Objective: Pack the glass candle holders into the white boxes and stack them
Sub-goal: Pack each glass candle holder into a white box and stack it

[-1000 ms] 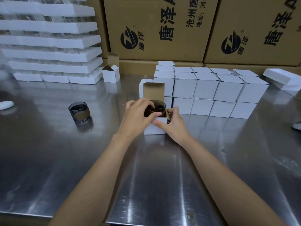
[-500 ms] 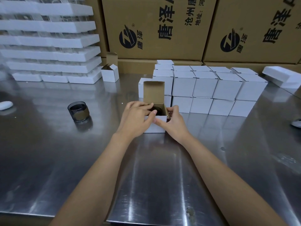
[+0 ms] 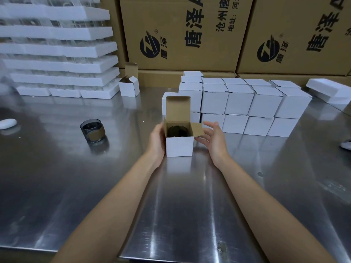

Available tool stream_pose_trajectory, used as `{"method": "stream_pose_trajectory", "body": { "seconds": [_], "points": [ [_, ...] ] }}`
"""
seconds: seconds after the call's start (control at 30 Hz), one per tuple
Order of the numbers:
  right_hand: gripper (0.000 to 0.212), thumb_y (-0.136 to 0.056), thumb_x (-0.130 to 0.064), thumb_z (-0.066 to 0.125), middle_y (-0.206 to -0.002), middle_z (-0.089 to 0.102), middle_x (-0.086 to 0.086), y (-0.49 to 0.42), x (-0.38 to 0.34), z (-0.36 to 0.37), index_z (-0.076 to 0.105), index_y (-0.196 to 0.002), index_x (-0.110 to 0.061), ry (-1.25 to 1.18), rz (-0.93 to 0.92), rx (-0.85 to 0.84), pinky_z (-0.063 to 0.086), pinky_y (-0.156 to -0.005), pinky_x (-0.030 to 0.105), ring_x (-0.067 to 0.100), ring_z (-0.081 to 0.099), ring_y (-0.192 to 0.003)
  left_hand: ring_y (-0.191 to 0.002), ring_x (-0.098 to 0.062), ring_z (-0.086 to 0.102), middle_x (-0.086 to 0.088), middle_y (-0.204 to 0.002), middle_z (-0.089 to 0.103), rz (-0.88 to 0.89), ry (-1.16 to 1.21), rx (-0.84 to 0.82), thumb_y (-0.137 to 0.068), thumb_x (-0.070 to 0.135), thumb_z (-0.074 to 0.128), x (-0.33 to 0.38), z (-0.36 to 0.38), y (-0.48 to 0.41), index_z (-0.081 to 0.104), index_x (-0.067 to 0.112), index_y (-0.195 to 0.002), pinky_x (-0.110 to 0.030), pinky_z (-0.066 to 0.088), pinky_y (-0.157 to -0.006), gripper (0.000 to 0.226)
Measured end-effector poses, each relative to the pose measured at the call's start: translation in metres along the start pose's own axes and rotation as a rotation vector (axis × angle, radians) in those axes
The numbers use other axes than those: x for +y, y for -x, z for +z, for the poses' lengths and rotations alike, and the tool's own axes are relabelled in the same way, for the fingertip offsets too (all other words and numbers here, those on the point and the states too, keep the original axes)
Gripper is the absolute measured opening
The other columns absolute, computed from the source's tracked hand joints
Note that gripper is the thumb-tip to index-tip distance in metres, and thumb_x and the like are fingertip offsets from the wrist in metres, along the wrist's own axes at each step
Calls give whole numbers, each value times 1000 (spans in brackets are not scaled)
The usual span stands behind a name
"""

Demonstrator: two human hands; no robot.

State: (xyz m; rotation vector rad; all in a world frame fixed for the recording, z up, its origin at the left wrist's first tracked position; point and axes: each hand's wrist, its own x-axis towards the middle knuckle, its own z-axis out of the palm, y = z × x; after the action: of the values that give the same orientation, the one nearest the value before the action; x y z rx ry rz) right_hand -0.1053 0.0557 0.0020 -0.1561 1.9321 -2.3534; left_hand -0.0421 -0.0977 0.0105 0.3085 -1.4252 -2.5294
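glass holder (image 3: 177, 130) inside white box (image 3: 179, 147)

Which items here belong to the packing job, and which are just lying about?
Job: open white box with a candle holder inside; second candle holder standing loose; stacked closed boxes; spare open box.
Lying about: foam trays, cardboard cartons, white oval object at the left edge.

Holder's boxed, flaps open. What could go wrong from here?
The right side flap sticks outward; folding the lid flap down first may crease it or leave the open box unsealed. Only the left hand steadies the box; a push from the right hand could slide it on the steel table.
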Motion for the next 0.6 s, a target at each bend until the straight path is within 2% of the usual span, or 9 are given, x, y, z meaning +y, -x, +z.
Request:
{"method": "stream_pose_trajectory", "body": {
  "seconds": [0.03,0.1,0.13,0.2,0.27,0.37,0.43,0.5,0.6],
  "points": [
    [34,-104,-25,31,-89,73,5,0,0,-1,62,-107,-11,-1,6,7,56,-69,25,16,71,-79,-80,-18,71,-5,-91,74,-3,-42,-12,-98,26,39,-1,2,1,75,18,-91,-26,56,-68,37],
    [32,-98,-10,35,-80,73,1,1,-1,-1,67,-93,-9,-4,-9,2,55,-64,21,12,70,-73,-83,-19,66,-5,-94,70,53,-224,11,-96,15,41,-3,3,0,65,19,-98,-28,52,-73,25],
    [32,-96,-7,37,-79,71,1,2,-2,0,68,-89,-9,-4,-21,-4,55,-63,21,12,69,-73,-86,-18,62,-4,-97,67,92,-316,12,-95,11,40,-3,3,-1,62,19,-100,-29,48,-76,23],
    [31,-97,-6,39,-83,69,1,4,-3,1,68,-86,-12,11,-48,-25,55,-66,21,12,67,-77,-82,-10,59,1,-93,65,152,-418,5,-93,7,40,-3,2,-1,60,19,-98,-23,44,-72,24],
    [29,-99,-10,40,-90,69,1,6,-4,3,68,-90,-14,46,-63,-59,55,-73,22,14,66,-85,-76,-5,57,5,-88,64,199,-453,13,-91,5,40,-2,1,-1,61,17,-96,-17,43,-66,25],
    [21,-100,-18,45,-97,69,-4,10,-4,7,66,-96,-20,117,-77,-116,51,-81,20,13,64,-96,-85,-12,57,-3,-96,63,199,-447,-10,-90,2,40,-2,0,-2,62,12,-102,-25,42,-75,27],
    [13,-99,-25,51,-103,67,-6,13,-2,9,63,-102,-24,160,-95,-143,46,-86,21,13,62,-101,-88,-13,59,-2,-99,66,199,-444,-15,-90,2,40,-1,0,-1,63,16,-102,-26,43,-78,30],
    [17,-97,-28,56,-107,66,-10,14,-1,11,62,-112,-24,169,-93,-169,45,-87,21,8,61,-103,-87,-11,60,1,-98,67,211,-439,-26,-90,2,41,0,0,0,64,20,-100,-24,45,-78,31],
    [26,-95,-18,56,-110,68,-12,16,-4,14,61,-121,-22,136,-69,-216,47,-82,15,0,63,-100,-86,-9,60,3,-97,66,214,-442,-34,-90,5,42,0,1,1,64,23,-97,-24,45,-77,29]
  ]
}}
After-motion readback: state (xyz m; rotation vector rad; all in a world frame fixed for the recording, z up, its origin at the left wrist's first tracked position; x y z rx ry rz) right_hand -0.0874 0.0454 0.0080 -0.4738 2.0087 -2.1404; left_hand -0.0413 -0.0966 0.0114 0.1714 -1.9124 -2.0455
